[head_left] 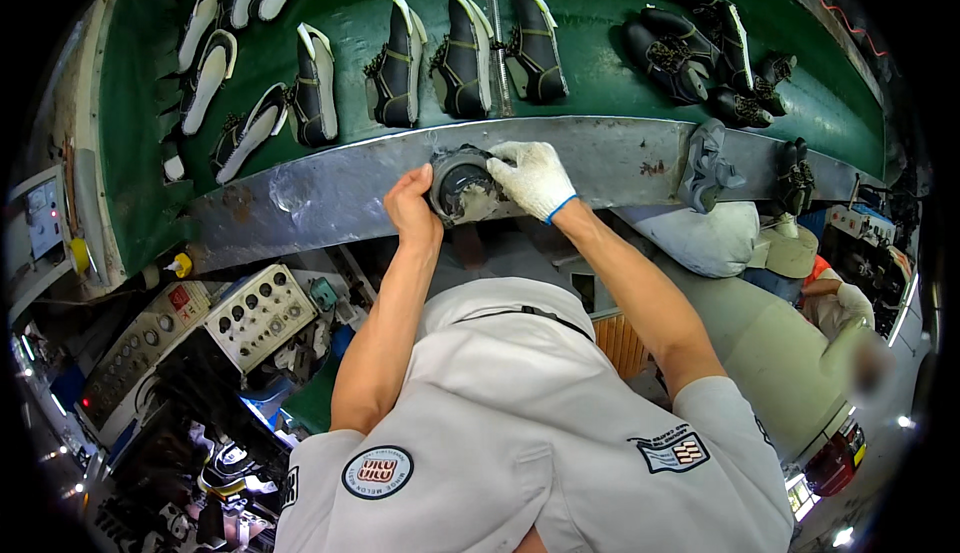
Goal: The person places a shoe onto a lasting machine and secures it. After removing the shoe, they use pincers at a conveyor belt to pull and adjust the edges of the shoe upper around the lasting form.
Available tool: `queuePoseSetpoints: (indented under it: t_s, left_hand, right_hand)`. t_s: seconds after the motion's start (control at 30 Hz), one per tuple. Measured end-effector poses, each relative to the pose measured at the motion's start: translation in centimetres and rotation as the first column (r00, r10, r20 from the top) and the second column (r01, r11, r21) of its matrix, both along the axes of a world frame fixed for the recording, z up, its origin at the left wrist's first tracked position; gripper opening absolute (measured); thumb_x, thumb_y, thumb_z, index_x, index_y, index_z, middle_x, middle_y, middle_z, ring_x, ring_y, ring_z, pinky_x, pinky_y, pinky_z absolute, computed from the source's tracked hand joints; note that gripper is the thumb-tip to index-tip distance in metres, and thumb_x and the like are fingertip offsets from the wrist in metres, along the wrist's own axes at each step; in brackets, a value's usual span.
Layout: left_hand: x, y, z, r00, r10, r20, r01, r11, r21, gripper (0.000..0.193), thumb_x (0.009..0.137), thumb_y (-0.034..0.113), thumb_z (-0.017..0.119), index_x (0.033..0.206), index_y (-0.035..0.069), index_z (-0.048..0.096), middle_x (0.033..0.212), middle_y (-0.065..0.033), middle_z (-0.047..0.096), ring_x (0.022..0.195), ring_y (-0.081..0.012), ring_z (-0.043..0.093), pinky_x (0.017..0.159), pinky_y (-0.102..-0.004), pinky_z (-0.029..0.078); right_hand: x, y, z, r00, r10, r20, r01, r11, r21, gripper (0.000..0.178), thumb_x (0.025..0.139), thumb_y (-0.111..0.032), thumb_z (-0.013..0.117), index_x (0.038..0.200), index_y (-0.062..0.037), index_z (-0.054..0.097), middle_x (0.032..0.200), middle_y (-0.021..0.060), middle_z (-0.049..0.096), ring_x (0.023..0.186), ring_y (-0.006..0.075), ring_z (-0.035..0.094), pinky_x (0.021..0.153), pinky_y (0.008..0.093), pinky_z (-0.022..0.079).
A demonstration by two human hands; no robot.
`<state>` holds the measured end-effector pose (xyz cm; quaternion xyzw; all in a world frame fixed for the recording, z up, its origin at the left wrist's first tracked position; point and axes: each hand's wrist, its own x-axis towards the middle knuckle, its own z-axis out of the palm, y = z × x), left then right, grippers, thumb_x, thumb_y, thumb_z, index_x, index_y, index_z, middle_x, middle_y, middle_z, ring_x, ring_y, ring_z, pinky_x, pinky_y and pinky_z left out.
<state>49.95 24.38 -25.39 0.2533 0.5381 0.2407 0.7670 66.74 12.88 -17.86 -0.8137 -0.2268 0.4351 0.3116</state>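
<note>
My left hand [414,201] is bare, its fingers closed around the left side of a dark, round, cup-like thing [440,188] with a thick ring rim. Pale, crusted patches show inside it; its exact kind I cannot make out. My right hand [537,179], in a white knitted glove, grips the opposite side of the rim with thumb and fingers. Both hands are over the metal ledge [600,163] along the near side of the green conveyor belt [590,43]. Beyond them, dark shoes with yellow stitching [463,53] lie on their sides on the belt.
More shoes with pale soles [208,83] lie at the belt's left, and a cluster of dark shoes [670,48] at its right. A grey shoe-shaped piece [707,168] rests on the ledge. Control panels [258,318] stand at lower left. Another person [780,353] works at right.
</note>
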Motion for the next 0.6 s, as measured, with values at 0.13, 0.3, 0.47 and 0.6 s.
queuePoseSetpoints:
  t_s: [0.13, 0.3, 0.47, 0.6]
  left_hand:
    - [0.2, -0.2, -1.2, 0.999, 0.042, -0.01, -0.042, 0.999, 0.009, 0.016, 0.093, 0.007, 0.07, 0.095, -0.008, 0.071, 0.093, -0.0112, 0.072, 0.085, -0.021, 0.065, 0.083, -0.0323, 0.052]
    - [-0.5, 0.8, -1.4, 0.984, 0.163, 0.077, -0.153, 0.98, -0.128, 0.012, 0.089, 0.003, 0.074, 0.093, -0.008, 0.071, 0.09, -0.0102, 0.071, 0.083, -0.0192, 0.063, 0.081, -0.0326, 0.051]
    - [-1.1, 0.3, -1.6, 0.988, 0.148, 0.05, -0.145, 0.987, -0.066, 0.015, 0.091, 0.006, 0.073, 0.095, -0.009, 0.071, 0.094, -0.0116, 0.071, 0.085, -0.0203, 0.063, 0.083, -0.0322, 0.051]
    - [-1.7, 0.0, -1.2, 0.985, 0.154, 0.074, -0.146, 0.983, -0.11, 0.016, 0.091, 0.006, 0.073, 0.095, -0.009, 0.071, 0.094, -0.0113, 0.071, 0.085, -0.0201, 0.063, 0.083, -0.0316, 0.051]
  right_hand:
    - [-0.6, -0.4, -1.5, 0.985, 0.061, 0.163, -0.067, 0.997, 0.034, 0.031, 0.089, -0.016, 0.059, 0.109, 0.0008, 0.075, 0.097, 0.0247, 0.074, 0.094, 0.035, 0.074, 0.085, 0.0387, 0.057]
    - [0.4, -2.3, -3.5, 0.957, -0.112, -0.267, 0.164, 0.969, 0.183, 0.037, 0.089, -0.009, 0.067, 0.123, 0.0052, 0.07, 0.113, 0.0151, 0.076, 0.095, 0.019, 0.072, 0.089, 0.0327, 0.056]
    - [-2.1, -1.9, -3.6, 0.872, -0.282, -0.399, 0.361, 0.922, 0.138, 0.044, 0.088, -0.011, 0.076, 0.127, 0.0052, 0.068, 0.114, 0.011, 0.075, 0.096, 0.0158, 0.069, 0.085, 0.0308, 0.056]
    - [-2.5, -2.3, -4.4, 0.806, -0.325, -0.495, 0.424, 0.9, 0.1, 0.042, 0.089, -0.013, 0.077, 0.126, 0.0051, 0.069, 0.112, 0.0101, 0.074, 0.092, 0.0133, 0.068, 0.083, 0.0292, 0.056]
